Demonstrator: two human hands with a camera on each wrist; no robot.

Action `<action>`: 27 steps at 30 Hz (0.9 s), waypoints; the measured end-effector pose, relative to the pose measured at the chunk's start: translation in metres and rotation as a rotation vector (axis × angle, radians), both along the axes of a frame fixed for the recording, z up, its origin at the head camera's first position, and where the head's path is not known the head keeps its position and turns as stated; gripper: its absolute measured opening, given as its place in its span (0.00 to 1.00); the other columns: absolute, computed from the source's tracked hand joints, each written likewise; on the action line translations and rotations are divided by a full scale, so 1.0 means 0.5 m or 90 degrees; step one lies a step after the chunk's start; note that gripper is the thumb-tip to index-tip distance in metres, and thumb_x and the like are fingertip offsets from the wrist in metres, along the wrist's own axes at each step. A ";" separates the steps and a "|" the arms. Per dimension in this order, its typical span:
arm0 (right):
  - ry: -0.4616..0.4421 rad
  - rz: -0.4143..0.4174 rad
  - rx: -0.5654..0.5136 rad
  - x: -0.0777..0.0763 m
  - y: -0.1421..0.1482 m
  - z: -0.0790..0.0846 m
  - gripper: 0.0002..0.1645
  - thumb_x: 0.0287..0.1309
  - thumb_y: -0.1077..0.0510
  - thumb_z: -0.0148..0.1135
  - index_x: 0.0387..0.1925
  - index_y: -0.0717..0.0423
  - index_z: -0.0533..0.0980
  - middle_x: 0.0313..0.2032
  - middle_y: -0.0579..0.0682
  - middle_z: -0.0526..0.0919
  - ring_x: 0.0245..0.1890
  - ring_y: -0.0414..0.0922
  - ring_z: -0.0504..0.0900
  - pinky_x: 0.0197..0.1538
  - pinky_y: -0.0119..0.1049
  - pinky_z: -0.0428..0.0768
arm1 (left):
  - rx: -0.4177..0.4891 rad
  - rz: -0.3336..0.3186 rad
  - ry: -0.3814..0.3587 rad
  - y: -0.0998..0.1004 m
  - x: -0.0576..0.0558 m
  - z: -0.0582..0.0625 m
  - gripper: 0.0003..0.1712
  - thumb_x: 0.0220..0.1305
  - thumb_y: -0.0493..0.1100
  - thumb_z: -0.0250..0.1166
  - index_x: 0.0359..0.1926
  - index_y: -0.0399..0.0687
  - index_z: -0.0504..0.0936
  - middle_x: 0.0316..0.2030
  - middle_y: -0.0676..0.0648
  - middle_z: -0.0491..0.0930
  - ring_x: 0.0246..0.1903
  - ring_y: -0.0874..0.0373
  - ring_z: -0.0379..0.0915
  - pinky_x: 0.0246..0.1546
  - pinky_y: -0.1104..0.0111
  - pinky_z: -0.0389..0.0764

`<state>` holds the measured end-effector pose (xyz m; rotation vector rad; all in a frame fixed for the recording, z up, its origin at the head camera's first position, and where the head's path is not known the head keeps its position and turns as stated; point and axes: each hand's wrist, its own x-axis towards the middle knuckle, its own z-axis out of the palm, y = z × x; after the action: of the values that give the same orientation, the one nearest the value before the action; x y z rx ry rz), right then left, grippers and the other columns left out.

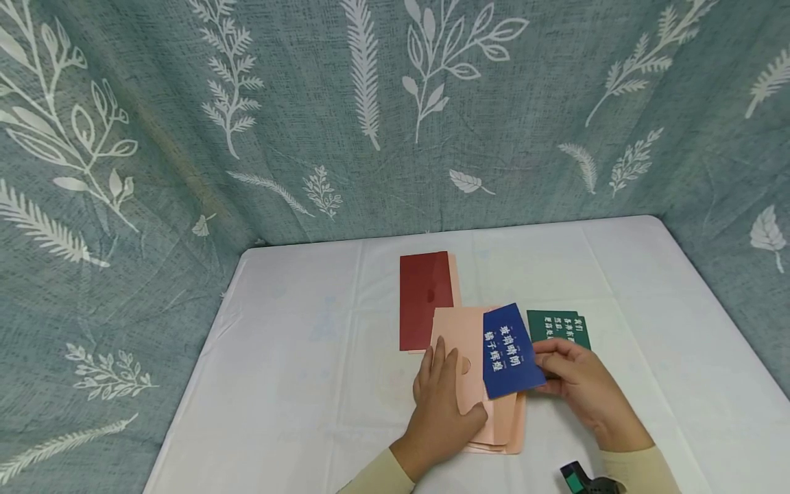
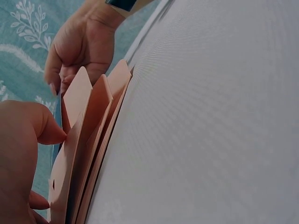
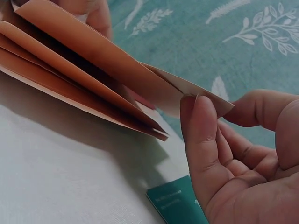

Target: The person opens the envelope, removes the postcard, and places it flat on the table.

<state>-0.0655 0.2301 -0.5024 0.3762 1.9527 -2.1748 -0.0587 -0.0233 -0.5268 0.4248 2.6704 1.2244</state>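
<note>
A teal fabric curtain printed with white leaves (image 1: 290,103) hangs behind a tabletop covered in white cloth (image 1: 308,370). Right of centre lies a layered stack of pale peach paper envelopes (image 1: 453,329), whose far left corner overlaps a dark red rectangular paper piece (image 1: 426,295). Over the stack's right side, tilted, is a navy blue rectangular card with white characters (image 1: 509,353); its left edge seems tucked into the top envelope. Smaller still in view, dark green cards with white writing (image 1: 552,326) lie just beyond the right hand (image 1: 574,377). Handling the card well would likely mean squaring it to the envelope's mouth, holding the paper steady yet lightly so the layers gape, and bending no corner. The left hand (image 1: 438,408) reaches in from the near side, fingers fairly straight and spread across the envelopes, thumb apart, pressing rather than gripping. The right hand comes from the right, fingers nearly closed, pinching the card's outer edge between thumb and fingertips.
</note>
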 end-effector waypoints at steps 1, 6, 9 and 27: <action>0.002 -0.002 0.000 0.000 0.002 0.000 0.15 0.75 0.67 0.60 0.56 0.75 0.77 0.41 0.56 0.87 0.38 0.47 0.86 0.39 0.41 0.88 | -0.001 0.000 0.000 0.000 0.000 0.000 0.54 0.58 0.46 0.70 0.83 0.36 0.61 0.87 0.42 0.40 0.84 0.39 0.32 0.74 0.30 0.44; 0.006 -0.019 -0.008 0.001 0.010 0.000 0.12 0.75 0.68 0.59 0.55 0.72 0.78 0.41 0.54 0.88 0.37 0.46 0.86 0.38 0.40 0.88 | -0.007 0.001 0.001 0.001 0.000 0.000 0.54 0.58 0.46 0.70 0.83 0.37 0.62 0.87 0.42 0.39 0.84 0.39 0.32 0.74 0.30 0.44; 0.011 -0.024 -0.013 0.001 0.015 0.000 0.11 0.75 0.69 0.59 0.54 0.71 0.79 0.41 0.54 0.88 0.36 0.46 0.86 0.38 0.40 0.88 | -0.006 0.002 0.005 0.002 0.000 0.000 0.53 0.58 0.46 0.71 0.82 0.36 0.62 0.87 0.41 0.40 0.84 0.38 0.33 0.73 0.30 0.45; 0.031 -0.071 -0.046 -0.003 0.049 0.001 0.09 0.78 0.69 0.57 0.49 0.63 0.84 0.38 0.50 0.88 0.34 0.44 0.86 0.36 0.37 0.86 | -0.017 -0.001 0.034 0.004 -0.002 -0.008 0.49 0.58 0.45 0.71 0.79 0.35 0.66 0.86 0.38 0.44 0.83 0.37 0.35 0.72 0.30 0.48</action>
<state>-0.0668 0.2547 -0.5017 0.4345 1.9140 -2.3388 -0.0598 -0.0211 -0.5308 0.4629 2.7274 1.1924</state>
